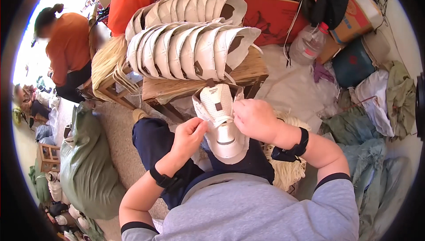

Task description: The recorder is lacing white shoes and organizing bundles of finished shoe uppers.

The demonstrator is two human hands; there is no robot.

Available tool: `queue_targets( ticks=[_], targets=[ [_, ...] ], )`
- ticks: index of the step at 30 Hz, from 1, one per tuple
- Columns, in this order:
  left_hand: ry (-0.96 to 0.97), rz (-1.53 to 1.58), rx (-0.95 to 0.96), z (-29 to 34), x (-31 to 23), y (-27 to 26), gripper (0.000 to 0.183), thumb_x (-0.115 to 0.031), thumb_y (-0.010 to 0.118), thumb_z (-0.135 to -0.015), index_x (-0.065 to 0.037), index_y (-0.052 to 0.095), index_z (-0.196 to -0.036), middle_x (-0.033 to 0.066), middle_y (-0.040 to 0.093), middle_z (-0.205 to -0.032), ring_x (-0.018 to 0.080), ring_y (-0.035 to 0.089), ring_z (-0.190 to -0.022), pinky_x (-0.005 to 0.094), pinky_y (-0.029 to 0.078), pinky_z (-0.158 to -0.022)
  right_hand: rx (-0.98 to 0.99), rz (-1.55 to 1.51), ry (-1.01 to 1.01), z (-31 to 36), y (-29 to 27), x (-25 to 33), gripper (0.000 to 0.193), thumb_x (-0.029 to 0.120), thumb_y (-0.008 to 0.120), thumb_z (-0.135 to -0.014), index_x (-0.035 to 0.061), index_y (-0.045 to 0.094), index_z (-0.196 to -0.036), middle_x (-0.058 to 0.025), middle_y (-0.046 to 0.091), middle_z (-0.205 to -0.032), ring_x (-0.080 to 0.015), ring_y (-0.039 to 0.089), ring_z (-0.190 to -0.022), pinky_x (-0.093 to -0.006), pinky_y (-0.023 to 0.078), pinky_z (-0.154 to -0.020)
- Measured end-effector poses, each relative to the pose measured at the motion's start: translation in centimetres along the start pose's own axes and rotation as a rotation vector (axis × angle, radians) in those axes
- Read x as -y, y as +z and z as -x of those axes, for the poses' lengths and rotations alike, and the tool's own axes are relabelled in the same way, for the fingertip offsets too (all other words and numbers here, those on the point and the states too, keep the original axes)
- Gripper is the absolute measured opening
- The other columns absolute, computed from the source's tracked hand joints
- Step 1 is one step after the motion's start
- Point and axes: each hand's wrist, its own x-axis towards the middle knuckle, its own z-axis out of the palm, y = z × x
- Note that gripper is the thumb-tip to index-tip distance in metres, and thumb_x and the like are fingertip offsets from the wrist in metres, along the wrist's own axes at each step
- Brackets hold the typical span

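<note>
A white shoe upper (229,145) rests between my thighs, its perforated tongue (217,98) pointing away from me. A white shoelace (223,121) crosses it below the tongue. At the upper's left side my left hand (189,135) is closed in a pinch, apparently on the lace's end. My right hand (253,116) has its fingertips pinched at the right eyelet edge; they cover most of what they grip. Just beyond, two rows of nested white shoe uppers (186,52) lie on a wooden bench (155,88).
Pale lace bundles hang over a wooden stool (108,59) at the left and lie beside my right leg (287,170). A large green sack (88,161) stands left. A plastic bottle (308,44), boxes and cloth heaps line the right. Another person in orange (71,41) sits far left.
</note>
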Motion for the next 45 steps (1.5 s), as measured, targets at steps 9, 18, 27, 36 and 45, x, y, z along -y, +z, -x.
queue_targets(
  ticks=[9, 18, 27, 36, 45],
  targets=[
    [0.703, -0.921, -0.137, -1.1, -1.1, 0.3, 0.012, -0.015, 0.061, -0.08, -0.009, 0.056, -0.071, 0.0104, 0.058, -0.065, 0.0315, 0.059, -0.06, 0.043, 0.045, -0.057, 0.212, 0.447, -0.413, -0.9, -1.6, -0.4, 0.008, 0.013, 0.058, -0.075, 0.0078, 0.061, -0.081, -0.0074, 0.063, -0.078, -0.0255, 0.062, -0.077, -0.0385, 0.046, -0.071],
    [0.813, -1.017, 0.16, -1.3, -6.0, -3.4, 0.039, -0.016, 0.076, -0.071, -0.009, 0.059, -0.104, 0.0097, 0.052, -0.114, 0.0305, 0.049, -0.11, 0.0407, 0.044, -0.085, 0.212, 0.356, -0.611, -4.0, -4.4, -0.1, 0.022, 0.014, 0.063, -0.075, 0.0074, 0.056, -0.095, -0.0126, 0.052, -0.102, -0.0283, 0.059, -0.085, -0.0385, 0.048, -0.069],
    [0.927, -0.962, 0.302, -4.7, -3.1, -3.1, 0.033, -0.022, 0.075, -0.069, -0.011, 0.056, -0.094, 0.0058, 0.048, -0.1, 0.027, 0.047, -0.101, 0.0382, 0.04, -0.079, 0.584, 0.2, -0.518, -4.8, -5.0, -2.6, 0.027, 0.028, 0.074, -0.072, 0.0159, 0.061, -0.092, -0.0053, 0.056, -0.093, -0.028, 0.061, -0.092, -0.0444, 0.046, -0.07],
    [0.845, -0.867, 0.073, -4.6, -1.3, -1.8, 0.019, -0.026, 0.067, -0.079, -0.009, 0.06, -0.076, 0.0034, 0.051, -0.087, 0.0257, 0.046, -0.093, 0.0388, 0.038, -0.078, 0.381, 0.21, -0.394, -3.7, -2.8, -2.8, 0.025, 0.037, 0.076, -0.071, 0.0192, 0.064, -0.084, -0.0011, 0.058, -0.094, -0.0216, 0.058, -0.091, -0.0424, 0.038, -0.08],
    [0.572, -0.497, -0.103, -5.5, 0.2, 0.8, 0.026, -0.025, 0.068, -0.08, -0.006, 0.061, -0.063, 0.0055, 0.056, -0.077, 0.0282, 0.05, -0.086, 0.0413, 0.042, -0.072, 0.547, -0.089, -0.214, -4.3, -2.7, -4.4, 0.027, 0.046, 0.071, -0.079, 0.0214, 0.074, -0.09, -0.0001, 0.06, -0.095, -0.0206, 0.058, -0.095, -0.0396, 0.038, -0.087]
  ],
)
